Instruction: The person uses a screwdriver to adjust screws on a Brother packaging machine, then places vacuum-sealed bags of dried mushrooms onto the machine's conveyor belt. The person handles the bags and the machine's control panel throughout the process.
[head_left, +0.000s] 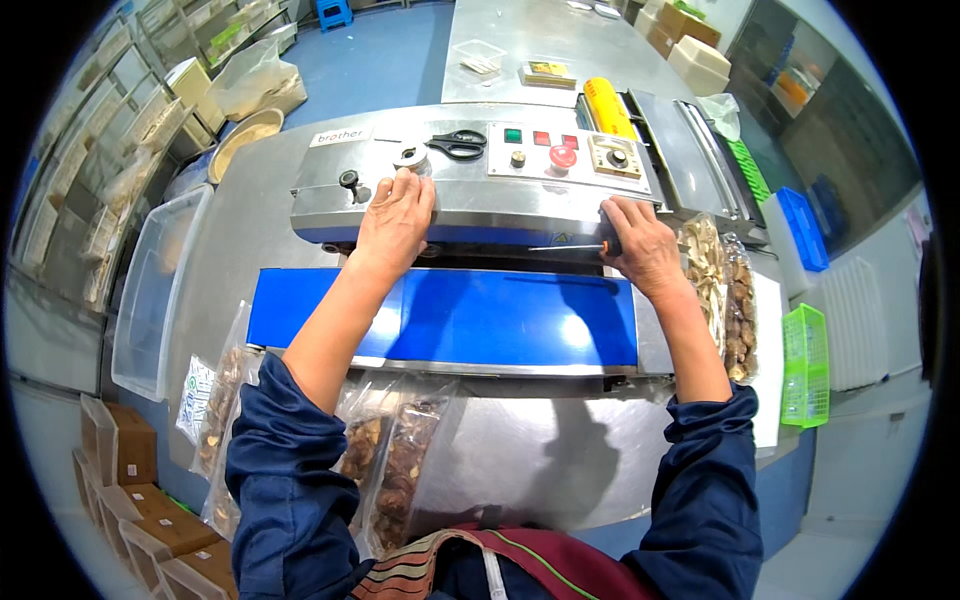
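A steel band sealer (480,195) with a blue conveyor belt (450,315) stands on a steel table. My left hand (397,220) lies flat on the sealer's top, fingers touching a round metal knob (411,158). Over at the sealer's right front, my right hand (643,245) is closed around the black handle of a screwdriver (575,246), whose thin shaft points left along the machine's slot. Black scissors (457,145) lie on the top panel beside coloured buttons (542,140).
Clear bags of dried mushrooms (395,465) lie at the near left; sealed ones (725,290) pile up at the right end. A clear plastic bin (150,290) stands left, a green basket (806,365) and blue crate (803,228) right. Cardboard boxes (125,445) sit on the floor.
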